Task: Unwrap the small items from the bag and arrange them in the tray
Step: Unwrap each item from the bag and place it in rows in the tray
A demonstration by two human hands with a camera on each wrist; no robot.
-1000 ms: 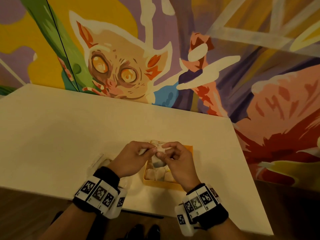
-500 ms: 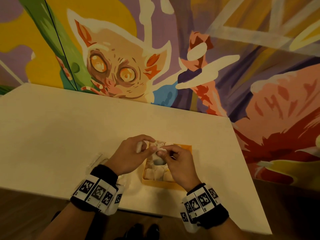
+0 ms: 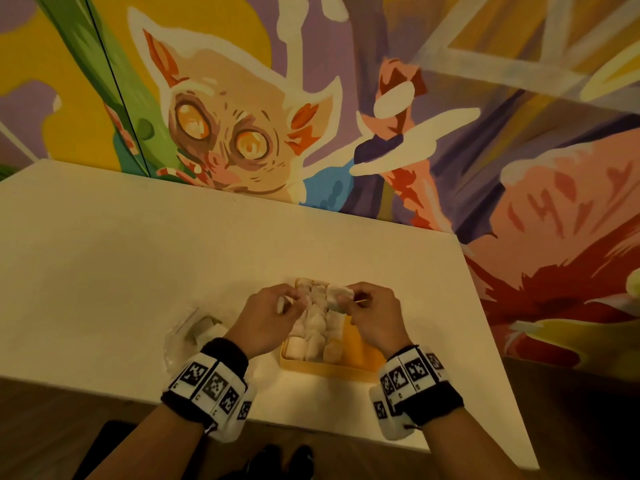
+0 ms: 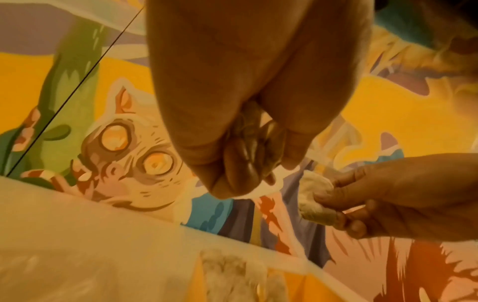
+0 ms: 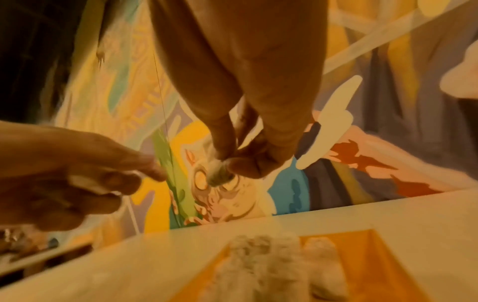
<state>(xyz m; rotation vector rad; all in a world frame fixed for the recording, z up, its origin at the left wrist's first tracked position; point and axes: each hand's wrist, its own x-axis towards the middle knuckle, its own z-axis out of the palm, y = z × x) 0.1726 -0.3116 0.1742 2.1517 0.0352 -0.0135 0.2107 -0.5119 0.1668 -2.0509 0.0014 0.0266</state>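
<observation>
A yellow tray (image 3: 360,344) sits on the white table and holds several pale unwrapped pieces (image 3: 317,327). Above it my right hand (image 3: 346,299) pinches one small white piece (image 3: 336,293), which also shows in the left wrist view (image 4: 314,196) and the right wrist view (image 5: 220,175). My left hand (image 3: 289,301) is just to its left, fingers curled round a crumpled clear wrapper (image 4: 256,143). The two hands are apart. The clear bag (image 3: 194,336) lies on the table left of my left wrist.
The white table (image 3: 121,271) stretches bare to the left and back, ending at a painted wall (image 3: 242,133). Its right edge (image 3: 485,323) runs close beside the tray. The near edge lies just under my wrists.
The hands were together working on one piece over the tray; now they have drawn apart, the piece staying in the right hand and the wrapper in the left.
</observation>
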